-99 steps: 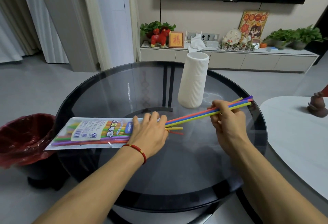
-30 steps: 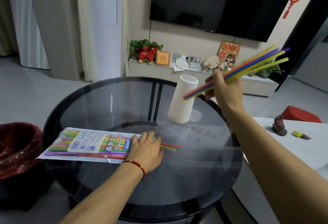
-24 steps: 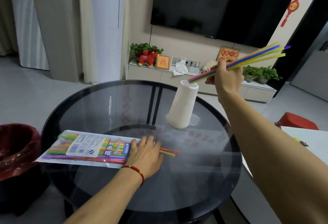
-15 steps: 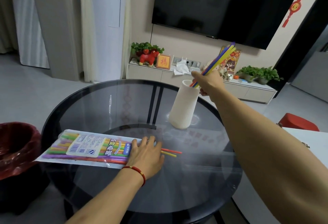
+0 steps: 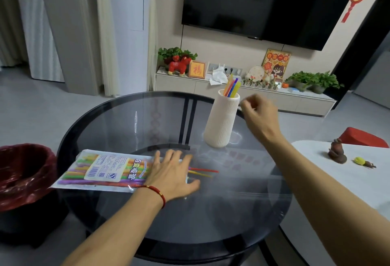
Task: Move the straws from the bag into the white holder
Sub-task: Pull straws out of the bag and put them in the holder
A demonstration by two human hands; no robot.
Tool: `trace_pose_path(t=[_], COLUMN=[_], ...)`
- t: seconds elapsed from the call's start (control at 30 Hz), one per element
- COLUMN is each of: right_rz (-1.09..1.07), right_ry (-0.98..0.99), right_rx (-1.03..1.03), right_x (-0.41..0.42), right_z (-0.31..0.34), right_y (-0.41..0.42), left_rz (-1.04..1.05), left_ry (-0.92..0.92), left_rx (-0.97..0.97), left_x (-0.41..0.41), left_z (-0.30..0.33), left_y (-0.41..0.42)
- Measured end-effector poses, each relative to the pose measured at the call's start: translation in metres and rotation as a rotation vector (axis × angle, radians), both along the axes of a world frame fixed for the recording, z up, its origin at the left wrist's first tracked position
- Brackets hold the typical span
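Observation:
The white ribbed holder stands upright on the round glass table. A bundle of coloured straws sticks out of its top. My right hand hovers just right of the holder's rim, fingers loosely curled, holding nothing. The clear straw bag lies flat at the table's left with several coloured straws inside. My left hand presses flat on the bag's open end. A red and a yellow straw poke out from under that hand.
A dark red bin stands left of the table. A white table at the right carries a small brown figurine. A TV cabinet with plants and ornaments runs along the far wall.
My right hand carried the straw bundle up to the holder, dropped it in and let go. It now sits lower, beside the rim. My left hand stayed on the bag.

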State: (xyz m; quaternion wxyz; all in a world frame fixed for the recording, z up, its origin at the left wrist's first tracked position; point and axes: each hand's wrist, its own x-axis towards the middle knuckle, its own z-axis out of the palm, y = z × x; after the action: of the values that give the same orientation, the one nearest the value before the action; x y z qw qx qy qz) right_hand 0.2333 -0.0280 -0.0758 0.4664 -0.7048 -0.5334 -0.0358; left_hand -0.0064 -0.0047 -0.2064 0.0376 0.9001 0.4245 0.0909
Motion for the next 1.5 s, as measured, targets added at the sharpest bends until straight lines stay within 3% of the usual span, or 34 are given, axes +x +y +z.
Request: trace_pose_path(t=[0.13, 0.2, 0.33, 0.53, 0.6, 0.67, 0.73, 1.03, 1.27, 1.5], right_rz=[0.291, 0.364, 0.336, 0.421, 0.406, 0.482, 0.587, 0.53, 0.49, 0.572], right_ry=[-0.223, -0.292, -0.291, -0.211, -0.051, 0.223, 0.36, 0.18, 0.251, 0.046], right_rx=[-0.549, -0.683, -0.536, -0.311, -0.245, -0.294, -0.344, -0.293, -0.386, -0.315], right_x=[-0.018, -0.03, -0.053, -0.062, -0.06, -0.061, -0.064, -0.073, -0.042, -0.066], right_z=[-0.08, -0.115, -0.151, -0.152, -0.151, -0.153, -0.155, -0.158, -0.146, -0.151], right_y=[-0.035, -0.046, -0.048, -0.041, -0.042, -0.043, -0.045, -0.039, -0.042, -0.044], left_rz=[-0.015, -0.025, -0.038, -0.015, -0.008, -0.007, -0.02, -0.009, -0.001, -0.029], left_ry=[0.125, 0.204, 0.241, 0.167, 0.125, 0.106, 0.099, 0.065, 0.065, 0.022], left_rx=[-0.15, -0.203, -0.154, -0.006, 0.015, 0.026, 0.028, 0.056, 0.031, 0.031], left_x=[-0.024, -0.032, -0.032, -0.025, -0.024, -0.024, -0.023, -0.021, -0.026, -0.016], left_z=[-0.002, -0.005, -0.007, 0.001, 0.002, 0.003, 0.004, 0.006, 0.004, 0.003], left_y=[0.012, 0.015, 0.012, 0.008, 0.008, 0.009, 0.008, 0.005, 0.007, 0.001])
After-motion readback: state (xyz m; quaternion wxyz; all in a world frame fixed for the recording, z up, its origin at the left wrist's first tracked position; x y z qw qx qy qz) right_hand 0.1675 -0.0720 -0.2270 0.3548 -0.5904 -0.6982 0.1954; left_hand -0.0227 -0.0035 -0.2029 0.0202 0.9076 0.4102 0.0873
